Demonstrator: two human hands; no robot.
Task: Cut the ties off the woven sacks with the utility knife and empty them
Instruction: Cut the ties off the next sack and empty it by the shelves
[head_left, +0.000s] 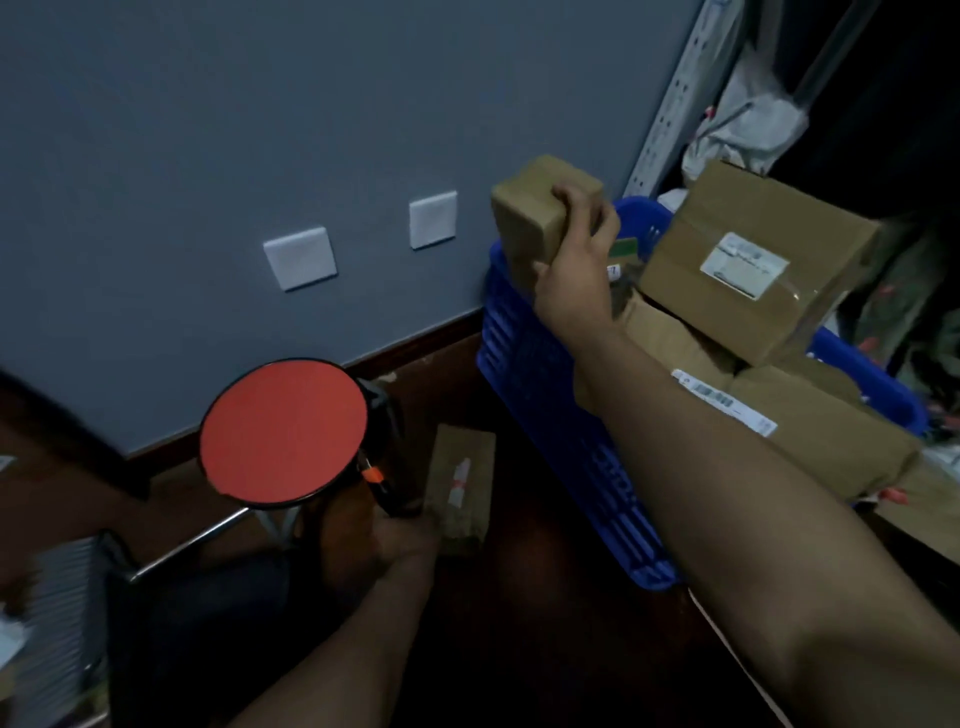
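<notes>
Closest and low down, the left hand (397, 532) has its fingers wrapped round the utility knife (382, 486). It is dark and blurry there, so I cannot tell if the blade is out. The knife's long side points up and away, toward the red stool (283, 431) just beside it. A small parcel (460, 488) lies on the floor (530, 571) near this hand, on its right.

Farther off stands the blue crate (540, 415), full of brown boxes. The right hand (579, 249) is up over the crate's corner by the wall. Its fingers (569, 195) squeeze a brown parcel (535, 208) that stands on end, long side up and down. The knife is low and well apart from it, down to the left.

Far back, a whitish bag (748, 124) sits by the shelf post. It may be a sack; I cannot tell.
</notes>
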